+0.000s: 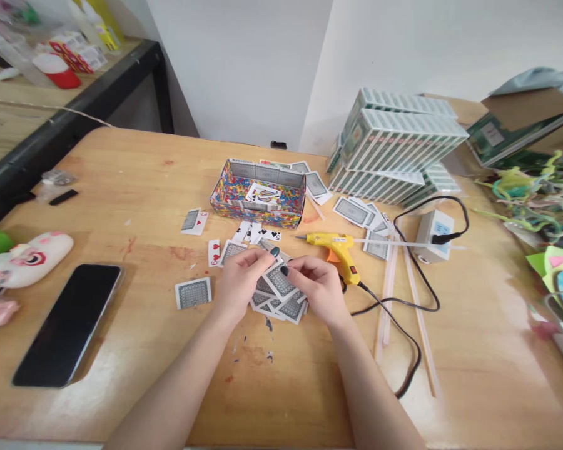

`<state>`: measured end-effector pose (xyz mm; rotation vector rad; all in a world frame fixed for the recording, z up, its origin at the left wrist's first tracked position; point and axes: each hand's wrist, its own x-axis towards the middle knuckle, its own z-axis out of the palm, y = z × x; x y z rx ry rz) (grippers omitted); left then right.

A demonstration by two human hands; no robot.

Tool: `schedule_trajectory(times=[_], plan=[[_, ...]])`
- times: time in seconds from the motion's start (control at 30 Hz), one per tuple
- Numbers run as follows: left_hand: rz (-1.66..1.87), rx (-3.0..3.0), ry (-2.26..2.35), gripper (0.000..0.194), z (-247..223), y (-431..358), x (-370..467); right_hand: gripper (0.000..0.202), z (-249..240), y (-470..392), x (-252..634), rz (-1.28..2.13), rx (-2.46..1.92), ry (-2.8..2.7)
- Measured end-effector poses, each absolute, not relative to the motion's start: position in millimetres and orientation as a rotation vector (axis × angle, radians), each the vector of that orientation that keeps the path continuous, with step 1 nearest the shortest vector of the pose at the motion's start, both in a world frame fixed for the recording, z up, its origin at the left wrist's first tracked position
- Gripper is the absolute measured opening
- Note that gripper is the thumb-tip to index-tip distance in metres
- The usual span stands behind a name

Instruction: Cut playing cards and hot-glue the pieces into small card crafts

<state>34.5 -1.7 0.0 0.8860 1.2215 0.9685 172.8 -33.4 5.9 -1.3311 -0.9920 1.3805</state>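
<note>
Both hands work over a loose pile of playing cards (291,309) at the middle of the table. My left hand (244,275) pinches the upper left of a grey-backed playing card (280,282). On its right edge, my right hand (319,284) closes thumb and fingers. Just beyond stands an open box (258,215) with a colourful speckled outside, grey card backs along its inner rear wall and a face card (264,194) inside. A yellow glue gun (334,247) lies right of the box, its nozzle pointing left.
Stacked card packs (394,147) stand at the back right, near a white power box (435,236). A black cable (417,350) and clear glue sticks (388,294) lie on the right. A phone (68,325) and a white plush toy (40,257) are at left.
</note>
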Motion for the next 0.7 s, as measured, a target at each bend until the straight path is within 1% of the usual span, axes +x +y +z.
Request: schedule_trajectory(times=[0.4,0.7], plan=[[0.932,1.055,1.222,0.018,-0.7,-1.9,30.2,0.010,7.3,-32.6,174.7,1.544,-1.206,-0.887],[0.929,0.982,1.189,0.019,2.4,-3.9,34.8,0.005,6.4,-34.0,173.4,1.505,-1.213,-0.857]])
